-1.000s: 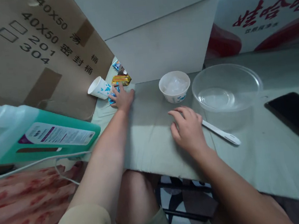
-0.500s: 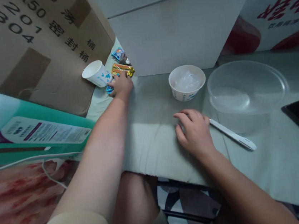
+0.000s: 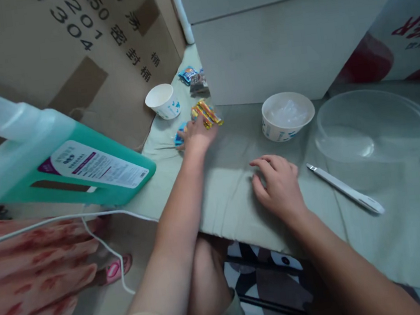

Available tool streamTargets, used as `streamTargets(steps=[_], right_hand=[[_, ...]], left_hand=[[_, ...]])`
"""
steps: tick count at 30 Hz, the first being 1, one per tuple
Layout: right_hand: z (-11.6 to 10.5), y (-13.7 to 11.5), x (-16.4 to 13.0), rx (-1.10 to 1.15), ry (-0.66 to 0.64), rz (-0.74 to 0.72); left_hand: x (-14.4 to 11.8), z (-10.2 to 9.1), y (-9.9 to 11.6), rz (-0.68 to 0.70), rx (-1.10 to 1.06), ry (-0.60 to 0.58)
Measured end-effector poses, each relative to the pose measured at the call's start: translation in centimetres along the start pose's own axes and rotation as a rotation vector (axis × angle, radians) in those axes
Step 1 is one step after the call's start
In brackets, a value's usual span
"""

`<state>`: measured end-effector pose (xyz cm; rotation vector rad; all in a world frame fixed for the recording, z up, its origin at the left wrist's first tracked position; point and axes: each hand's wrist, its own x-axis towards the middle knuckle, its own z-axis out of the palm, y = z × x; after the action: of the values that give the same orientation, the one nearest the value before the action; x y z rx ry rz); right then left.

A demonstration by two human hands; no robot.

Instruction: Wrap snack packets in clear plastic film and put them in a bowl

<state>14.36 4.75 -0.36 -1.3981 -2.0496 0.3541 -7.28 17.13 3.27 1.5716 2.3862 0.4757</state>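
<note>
Shiny yellow striped packets have shifted away from the dark packet, now by the left hand's fingers — whether gripped, I cannot tell. The right hand's fingers curl loosely open; beyond the left ones, a carton reads "201", "304".

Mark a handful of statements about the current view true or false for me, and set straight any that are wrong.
1. The left hand is at the yellow packets. True.
2. The right hand is holding the white tool. False: the tool lies on the table, apart from that hand.
3. Crumpled clear plastic is inside the paper bowl. True.
4. The bottle of green liquid stands to the right of the clear container. False: it is at the left end of the table.
5. The white paper cup is beside the cardboard box. True.
</note>
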Motion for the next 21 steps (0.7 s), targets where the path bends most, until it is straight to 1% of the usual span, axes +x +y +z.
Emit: streamTargets(steps=[1, 2, 3, 4, 6, 8, 10, 13, 17, 19, 21], right_hand=[[0.0, 0.0, -0.1, -0.002, 0.002, -0.001], [0.1, 0.0, -0.2, 0.0, 0.004, 0.0], [0.1, 0.0, -0.2, 0.003, 0.003, 0.002], [0.1, 0.1, -0.2, 0.009, -0.001, 0.006], [0.2, 0.3, 0.0, 0.025, -0.015, 0.017], [0.3, 0.8, 0.3, 0.053, -0.027, 0.017], [0.5, 1.3, 0.6, 0.088, -0.032, 0.006], [0.6, 2.0, 0.8, 0.121, -0.047, 0.004], [0.1, 2.2, 0.4, 0.132, -0.112, 0.007], [-0.4, 2.2, -0.1, 0.124, -0.143, 0.022], [-1.1, 2.4, -0.7, 0.097, -0.133, 0.061]], left_hand=[[-0.7, -0.3, 0.3, -0.102, -0.014, 0.031], [-1.1, -0.6, 0.6, -0.165, -0.044, 0.039], [-1.2, -0.7, 0.8, -0.216, -0.065, 0.022], [-1.2, -0.6, 1.0, -0.233, -0.081, -0.003], [-1.0, -0.2, 1.1, -0.217, -0.064, -0.061], [-1.2, 0.5, 1.1, -0.156, -0.008, -0.07], [-2.6, 1.1, 1.0, -0.063, 0.036, -0.047], [-6.4, 1.4, 1.2, 0.072, 0.066, -0.048], [-12.6, 1.5, 2.4, 0.201, 0.066, -0.148], [-14.8, 1.7, 3.2, 0.283, -0.001, -0.196], [-16.1, 1.9, 3.9, 0.355, -0.125, -0.178]])
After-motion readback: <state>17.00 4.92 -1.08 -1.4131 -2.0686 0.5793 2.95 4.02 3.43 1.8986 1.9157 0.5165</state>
